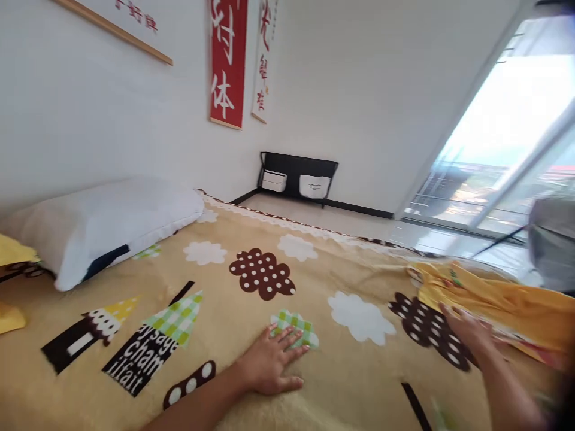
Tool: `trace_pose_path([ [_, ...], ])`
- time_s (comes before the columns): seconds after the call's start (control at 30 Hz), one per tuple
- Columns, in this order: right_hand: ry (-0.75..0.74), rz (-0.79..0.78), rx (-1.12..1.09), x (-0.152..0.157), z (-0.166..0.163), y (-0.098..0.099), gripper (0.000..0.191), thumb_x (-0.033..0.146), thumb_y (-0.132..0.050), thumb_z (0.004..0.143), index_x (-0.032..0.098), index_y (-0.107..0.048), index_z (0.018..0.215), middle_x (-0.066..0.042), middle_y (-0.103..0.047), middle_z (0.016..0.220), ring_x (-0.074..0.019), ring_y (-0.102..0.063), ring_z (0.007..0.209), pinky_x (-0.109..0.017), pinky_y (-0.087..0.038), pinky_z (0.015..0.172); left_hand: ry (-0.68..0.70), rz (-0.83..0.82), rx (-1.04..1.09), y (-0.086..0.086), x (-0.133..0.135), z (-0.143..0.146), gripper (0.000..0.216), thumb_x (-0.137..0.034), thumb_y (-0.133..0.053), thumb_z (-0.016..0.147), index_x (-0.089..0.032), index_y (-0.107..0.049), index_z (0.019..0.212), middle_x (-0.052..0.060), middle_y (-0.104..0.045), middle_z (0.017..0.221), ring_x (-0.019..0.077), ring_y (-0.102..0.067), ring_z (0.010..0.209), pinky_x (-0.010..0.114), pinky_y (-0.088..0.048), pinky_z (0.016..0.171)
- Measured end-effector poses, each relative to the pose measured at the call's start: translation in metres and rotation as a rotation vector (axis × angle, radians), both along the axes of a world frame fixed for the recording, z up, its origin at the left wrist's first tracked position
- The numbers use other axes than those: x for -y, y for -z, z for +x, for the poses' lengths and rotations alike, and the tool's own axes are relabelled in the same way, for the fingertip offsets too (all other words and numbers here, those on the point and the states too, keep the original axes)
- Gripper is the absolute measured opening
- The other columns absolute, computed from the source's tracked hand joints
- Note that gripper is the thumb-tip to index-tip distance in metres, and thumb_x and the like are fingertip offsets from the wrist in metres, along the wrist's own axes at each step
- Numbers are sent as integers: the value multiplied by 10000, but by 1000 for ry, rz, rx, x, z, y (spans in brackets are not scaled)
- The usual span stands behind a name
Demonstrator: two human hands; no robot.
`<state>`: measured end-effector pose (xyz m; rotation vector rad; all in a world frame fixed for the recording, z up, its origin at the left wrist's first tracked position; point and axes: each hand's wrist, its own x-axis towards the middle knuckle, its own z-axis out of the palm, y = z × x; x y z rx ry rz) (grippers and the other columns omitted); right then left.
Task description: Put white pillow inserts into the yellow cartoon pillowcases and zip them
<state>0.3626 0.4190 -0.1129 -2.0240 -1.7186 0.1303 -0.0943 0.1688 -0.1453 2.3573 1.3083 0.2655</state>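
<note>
My left hand [269,362] lies flat, fingers spread, on a tan bedsheet [233,311] printed with white and brown dotted clouds and small houses. Its fingertips touch a green checked cloud patch [294,326]. My right hand [467,329] rests palm down at the right, its fingers against the edge of a yellow cloth [494,299] that lies bunched on the sheet. Whether that hand grips the yellow cloth is unclear. A white pillow [112,224] lies at the head of the bed, to the left.
Yellow cloth pieces [11,281] show at the far left edge. A black low shelf [299,176] with white boxes stands against the far wall. Red and white banners [229,60] hang on the wall. A glass sliding door [503,155] is at the right.
</note>
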Motion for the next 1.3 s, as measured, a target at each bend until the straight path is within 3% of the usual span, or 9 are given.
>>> trace_pose_path([
  [0.1, 175, -69, 38, 15, -11, 18, 667, 600, -273, 756, 296, -592, 1257, -157, -484, 1398, -413, -321, 1358, -622, -263, 1045, -11, -27, -61, 2, -2, 2, 690, -638, -344, 906, -326, -223, 1509, 55, -137, 1588, 306, -116, 1465, 608, -91, 1146],
  [0.37, 188, -100, 59, -16, -31, 76, 645, 523, -269, 870, 154, -544, 1322, -141, -288, 1539, -290, -214, 1430, -580, -168, 1120, -3, 10, -102, 12, -4, 0, 638, -624, -314, 924, -397, -166, 1502, 14, -135, 1585, 313, -154, 1457, 585, -158, 1148],
  [0.6, 230, -65, 36, -45, -13, 73, 657, 474, -306, 893, 68, -449, 1390, -177, -265, 1539, -274, -150, 1443, -565, -85, 1138, 72, 117, -119, 34, -16, -6, 660, -618, -353, 917, -431, -98, 1496, -4, -191, 1566, 327, -261, 1424, 526, -221, 1140],
  [0.77, 134, -34, -31, -25, -39, 54, 612, 418, -283, 921, 65, -410, 1405, -206, -269, 1530, -281, -163, 1438, -557, -65, 1134, 43, 100, -81, 31, -14, -3, 657, -606, -376, 915, -421, -137, 1498, 6, -202, 1570, 313, -238, 1435, 515, -209, 1153],
  [0.9, -138, -68, -132, 34, -104, 34, 624, 523, -367, 903, 120, -478, 1367, -171, -395, 1475, -278, -290, 1403, -521, -165, 1139, -5, 52, -45, 28, -13, 0, 638, -622, -370, 909, -412, -223, 1493, 16, -199, 1580, 315, -193, 1449, 558, -166, 1154],
  [1.0, -447, -83, -228, 117, -170, 7, 569, 585, -448, 870, 285, -515, 1349, 7, -471, 1441, -203, -388, 1357, -432, -281, 1138, -50, 11, 57, 26, -21, -2, 667, -611, -418, 892, -340, -295, 1490, 71, -309, 1548, 317, -279, 1418, 564, -182, 1144],
  [1.1, -1052, -141, -441, 221, -231, -30, 558, 567, -534, 854, 395, -472, 1381, 64, -471, 1433, -204, -393, 1355, -391, -317, 1138, -241, 71, 331, 18, -30, -13, 693, -517, -407, 919, -238, -214, 1522, 138, -406, 1489, 280, -401, 1354, 480, -305, 1107],
  [1.17, -1388, -202, -462, 280, -256, -51, 641, 522, -597, 823, 464, -375, 1421, 102, -421, 1460, -231, -397, 1352, -399, -265, 1168, -347, 229, 447, 7, -26, -23, 768, -492, -460, 895, -229, -129, 1536, 154, -287, 1548, 285, -313, 1404, 475, -282, 1115],
  [1.3, -1478, -319, -449, 335, -256, -66, 778, 494, -676, 713, 630, -260, 1356, 219, -358, 1450, -259, -399, 1340, -403, -269, 1137, -17, 266, 263, -15, 13, -32, 688, -474, -587, 819, -317, -370, 1453, 83, -241, 1576, 317, -203, 1441, 494, -211, 1135],
])
